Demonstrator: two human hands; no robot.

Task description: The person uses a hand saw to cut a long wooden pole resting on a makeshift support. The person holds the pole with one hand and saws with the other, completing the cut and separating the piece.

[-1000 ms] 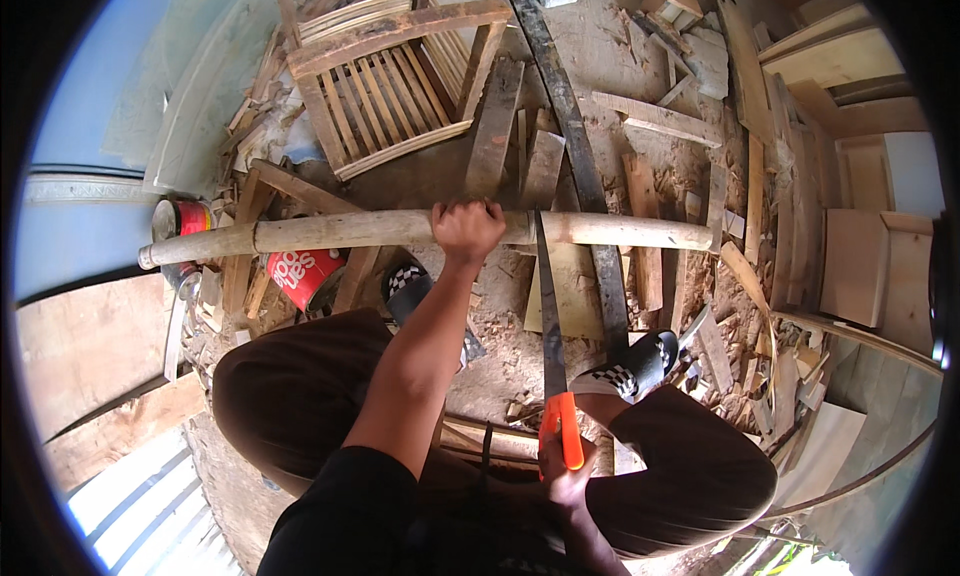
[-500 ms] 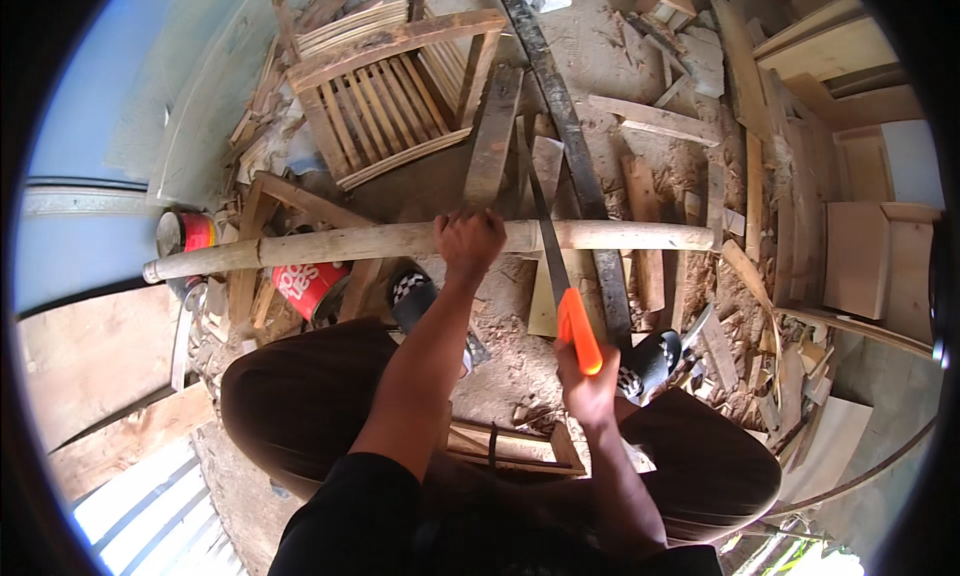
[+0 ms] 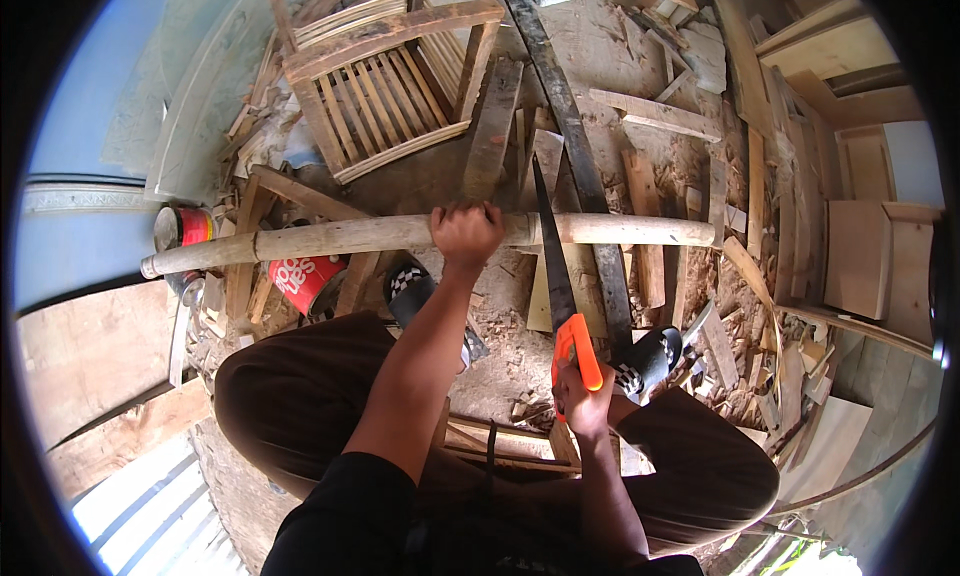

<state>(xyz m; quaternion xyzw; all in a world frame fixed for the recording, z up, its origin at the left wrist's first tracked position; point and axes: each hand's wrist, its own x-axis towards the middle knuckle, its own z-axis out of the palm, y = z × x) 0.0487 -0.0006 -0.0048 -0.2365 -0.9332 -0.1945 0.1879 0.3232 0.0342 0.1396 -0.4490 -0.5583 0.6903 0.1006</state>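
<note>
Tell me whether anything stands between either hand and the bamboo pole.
Nothing visible blocks the left hand, which grips the bamboo pole. Between the right hand and the pole is only the orange-handled saw that it holds across the pole.

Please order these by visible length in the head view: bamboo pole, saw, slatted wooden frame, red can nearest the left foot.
1. Bamboo pole
2. Saw and slatted wooden frame: too alike to rank
3. Red can, partly hidden by the pole

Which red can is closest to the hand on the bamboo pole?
The red can beside the left checkered shoe, partly hidden by the bamboo pole, is nearest the left hand. The other red can sits farther left, near the pole's end.
</note>
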